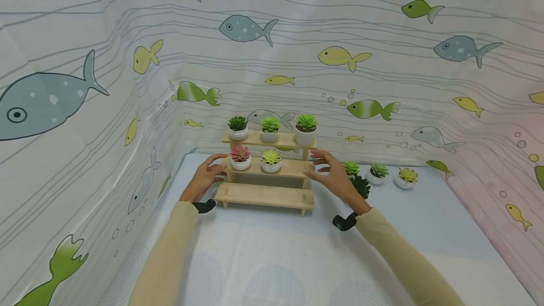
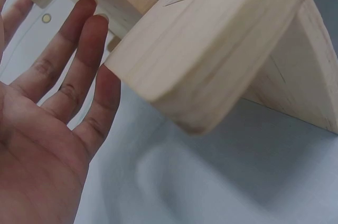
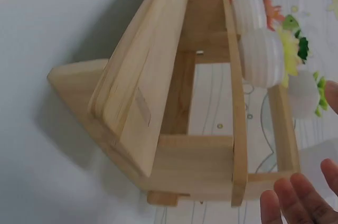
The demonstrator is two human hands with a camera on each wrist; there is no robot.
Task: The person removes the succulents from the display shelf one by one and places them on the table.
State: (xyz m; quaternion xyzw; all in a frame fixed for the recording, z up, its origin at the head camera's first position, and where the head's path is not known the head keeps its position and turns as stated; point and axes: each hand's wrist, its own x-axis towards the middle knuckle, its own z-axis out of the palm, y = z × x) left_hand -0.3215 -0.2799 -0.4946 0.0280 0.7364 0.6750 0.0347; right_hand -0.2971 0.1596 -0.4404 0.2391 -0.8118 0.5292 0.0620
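A three-tier wooden plant stand [image 1: 263, 196] stands against the back wall, its lowest step bare. On the top step are a dark green potted succulent [image 1: 238, 128], a bright green one [image 1: 269, 129] and a larger green one [image 1: 306, 130]. Pink [image 1: 240, 157] and yellow-green [image 1: 271, 160] succulents sit on the middle step, left and centre. My left hand [image 1: 203, 181] is at the stand's left end, fingertips right at a board's edge in the left wrist view. At the right end, my right hand [image 1: 335, 181] has its fingers spread beside the middle step, holding nothing.
Right of the stand, several more succulents are on the table: a green one [image 1: 351, 168], a dark green one [image 1: 360, 186] partly behind my right wrist, a pale green one [image 1: 378, 172] and a yellowish one [image 1: 406, 178]. A fish-print cloth [image 1: 297, 79] hangs behind and at the sides.
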